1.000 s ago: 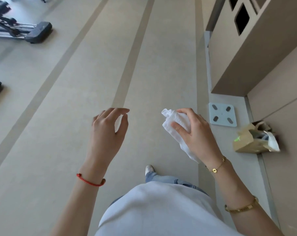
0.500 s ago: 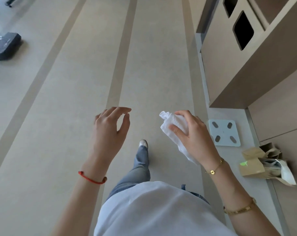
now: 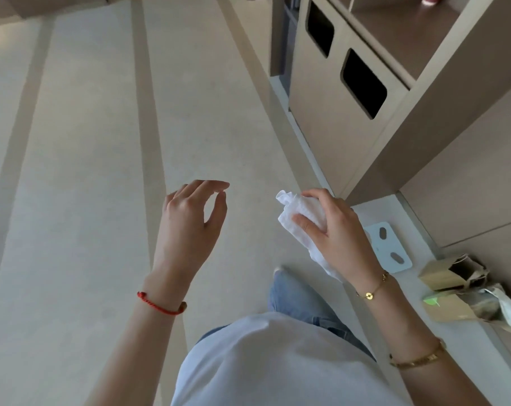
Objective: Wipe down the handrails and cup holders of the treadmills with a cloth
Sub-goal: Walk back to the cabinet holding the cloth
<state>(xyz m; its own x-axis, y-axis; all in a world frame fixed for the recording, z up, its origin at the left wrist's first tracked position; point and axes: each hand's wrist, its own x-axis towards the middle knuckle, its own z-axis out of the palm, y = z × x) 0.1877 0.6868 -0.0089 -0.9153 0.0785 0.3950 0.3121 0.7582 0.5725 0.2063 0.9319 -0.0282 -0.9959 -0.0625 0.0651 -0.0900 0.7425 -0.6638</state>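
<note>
Looking down from the head camera, the right hand grips a crumpled white cloth, thumb across its front and fingers curled round the back, with a loose tail hanging below the palm. The left hand holds nothing; its fingers are loosely curved, thumb and forefinger close but apart. Taking the bin cabinet with its two dark openings as the landmark, the cloth hangs just in front of its near corner, the left hand further out over the floor. A pale bathroom scale lies beside the cabinet's near end, and paper bags sit beyond that.

No treadmill is in view. The cloth looks light, soft and limp, so it should mould round a rail; bunching it in the palm seems best, so the tail does not drag.
</note>
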